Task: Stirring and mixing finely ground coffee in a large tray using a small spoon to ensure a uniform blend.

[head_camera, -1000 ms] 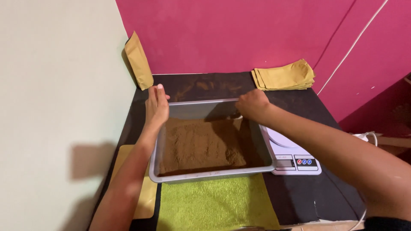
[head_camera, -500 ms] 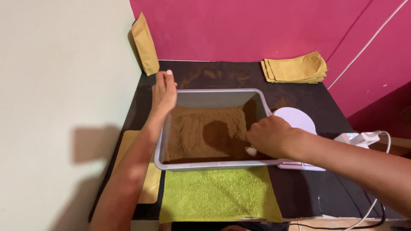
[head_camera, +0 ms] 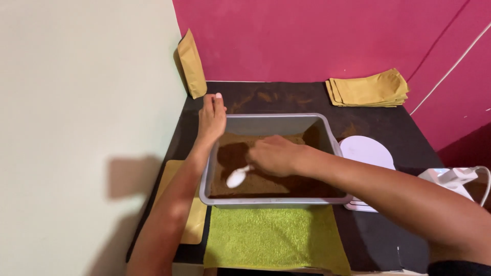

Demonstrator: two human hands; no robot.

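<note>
The landmark here is the grey rectangular plastic tub (head_camera: pixel 271 125) sitting on the black tabletop (head_camera: pixel 302 99), partly filled with fine brown powder (head_camera: pixel 266 181). The person's right hand (head_camera: pixel 276 156) is inside the tub, fingers curled shut around the handle of a small white plastic spoon (head_camera: pixel 237 178), whose bowl rests on the powder toward the tub's left wall. The left hand (head_camera: pixel 211 116) lies flat along the tub's far left corner, fingers loosely together and pressed against the rim, holding nothing but steadying the tub.

To my eye the scooping would go best with the spoon drawn low and level through the powder, away from the wall, so the bowl fills without pushing powder over the rim. The bracing hand looks well placed; keeping that pressure should stop the tub sliding on the smooth top. The powder seems loose and dusty, so a slow lift would likely spill less.

Just to the right of the tub, touching or nearly touching it, stands a white digital scale with a round platform (head_camera: pixel 367 153). In front of the tub lies a green terry towel (head_camera: pixel 271 237). To the tub's left front a flat tan paper pouch (head_camera: pixel 190 204) lies half under the forearm; another tan pouch (head_camera: pixel 192 64) leans on the wall behind the tub's left corner, and a stack of tan pouches (head_camera: pixel 369 89) sits behind it to the right.
</note>
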